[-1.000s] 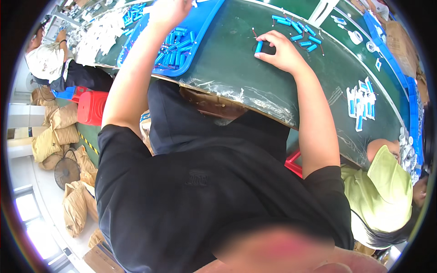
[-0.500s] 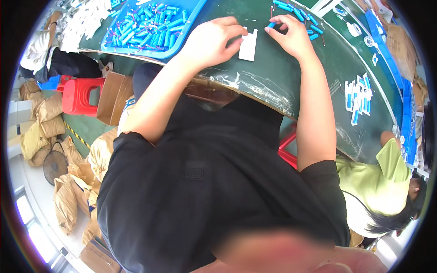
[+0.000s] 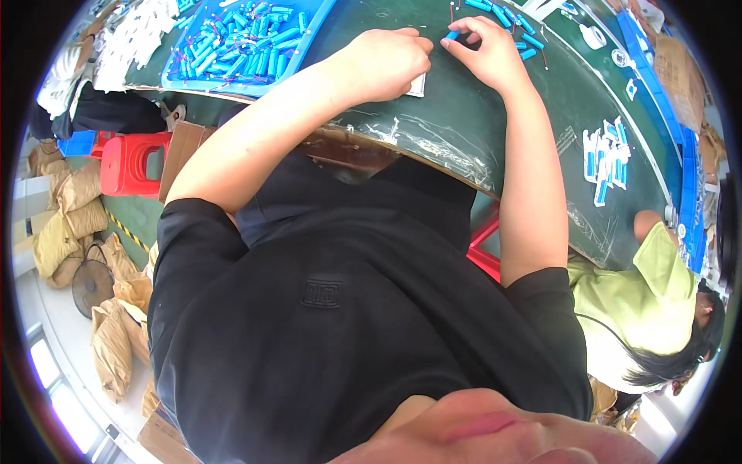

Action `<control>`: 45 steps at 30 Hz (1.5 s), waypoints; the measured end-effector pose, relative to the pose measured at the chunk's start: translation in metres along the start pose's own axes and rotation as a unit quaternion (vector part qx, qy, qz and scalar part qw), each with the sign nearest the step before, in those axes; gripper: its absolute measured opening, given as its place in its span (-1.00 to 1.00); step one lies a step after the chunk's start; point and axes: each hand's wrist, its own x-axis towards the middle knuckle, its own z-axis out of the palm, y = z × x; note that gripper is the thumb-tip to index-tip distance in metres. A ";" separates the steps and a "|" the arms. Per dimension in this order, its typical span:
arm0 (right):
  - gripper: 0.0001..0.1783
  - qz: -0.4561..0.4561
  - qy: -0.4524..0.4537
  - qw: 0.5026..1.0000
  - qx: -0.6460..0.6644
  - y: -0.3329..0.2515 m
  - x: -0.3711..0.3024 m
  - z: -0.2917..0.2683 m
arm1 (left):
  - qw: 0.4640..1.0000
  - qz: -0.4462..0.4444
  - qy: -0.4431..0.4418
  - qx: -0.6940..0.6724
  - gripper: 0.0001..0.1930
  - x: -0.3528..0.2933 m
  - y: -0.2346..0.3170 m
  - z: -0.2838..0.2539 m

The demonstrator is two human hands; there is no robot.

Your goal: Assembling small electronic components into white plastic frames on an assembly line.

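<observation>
My left hand (image 3: 389, 65) is closed, its fingers curled over a flat white plastic piece (image 3: 418, 87) on the green table. Only the lower end of that piece shows, and whatever the fingertips pinch is hidden. To the right, my right hand (image 3: 492, 56) pinches a small blue cylindrical battery (image 3: 452, 35) with a thin wire between thumb and fingers. Beyond this hand several loose blue batteries (image 3: 529, 41) with wires lie on the table.
A blue tray (image 3: 298, 68) heaped with blue wired batteries stands at the left. White pieces fitted with blue cylinders (image 3: 605, 164) lie piled at the right. A co-worker in a green top (image 3: 635, 305) sits on the right. Behind on the left is a red stool (image 3: 133, 164).
My left hand has moved right over the white piece, covering most of it, and its fingers have curled in. My right hand, with the blue battery, has shifted slightly left and away.
</observation>
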 end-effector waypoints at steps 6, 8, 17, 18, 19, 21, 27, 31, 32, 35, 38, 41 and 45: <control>-0.61 -0.030 -0.017 0.999 0.018 -0.002 0.001 -0.006 | 0.998 0.047 0.050 0.007 -0.79 -0.002 -0.010 0.007; -0.60 -0.027 -0.030 0.999 0.023 -0.006 0.000 -0.008 | 0.999 -0.045 0.009 -0.003 -0.85 -0.001 -0.007 0.001; -0.60 -0.005 -0.045 0.999 -0.004 -0.007 -0.002 -0.003 | 0.999 0.001 -0.003 -0.048 -0.94 -0.007 -0.011 0.002; -0.60 -0.005 -0.045 0.999 -0.004 -0.007 -0.002 -0.002 | 0.999 0.001 -0.003 -0.047 -0.94 -0.006 -0.010 0.003; -0.60 -0.006 -0.047 0.999 -0.003 -0.007 -0.002 -0.003 | 0.999 0.004 -0.004 -0.040 -0.94 -0.004 -0.010 0.004; -0.60 -0.006 -0.049 0.999 -0.003 -0.007 -0.002 -0.003 | 0.999 0.009 -0.005 -0.033 -0.94 -0.003 -0.011 0.005; -0.60 -0.019 -0.041 0.999 0.005 -0.003 -0.002 -0.001 | 0.999 0.013 -0.030 0.026 -0.80 -0.003 -0.010 0.000; -0.61 -0.023 -0.052 0.998 0.023 -0.004 -0.003 -0.001 | 1.000 0.006 0.011 0.010 -0.83 -0.004 -0.014 0.003; -0.61 -0.021 -0.055 0.998 0.022 -0.005 -0.003 -0.001 | 0.999 0.021 0.041 -0.008 -0.88 -0.004 -0.017 0.005; -0.61 -0.019 -0.057 0.998 0.011 -0.006 -0.005 -0.003 | 0.998 -0.007 0.061 -0.026 -0.89 -0.006 -0.019 0.011; -0.62 -0.028 -0.064 0.997 0.014 -0.006 -0.001 -0.004 | 0.993 -0.058 0.075 -0.066 -0.89 -0.012 -0.023 0.013; -0.64 -0.014 -0.073 0.996 0.045 -0.008 -0.004 -0.005 | 0.985 -0.089 0.108 -0.103 -0.88 -0.016 -0.019 0.015; -0.67 -0.038 -0.074 0.993 0.086 -0.019 -0.002 -0.005 | 0.970 -0.146 0.115 -0.155 -0.88 -0.018 -0.022 0.018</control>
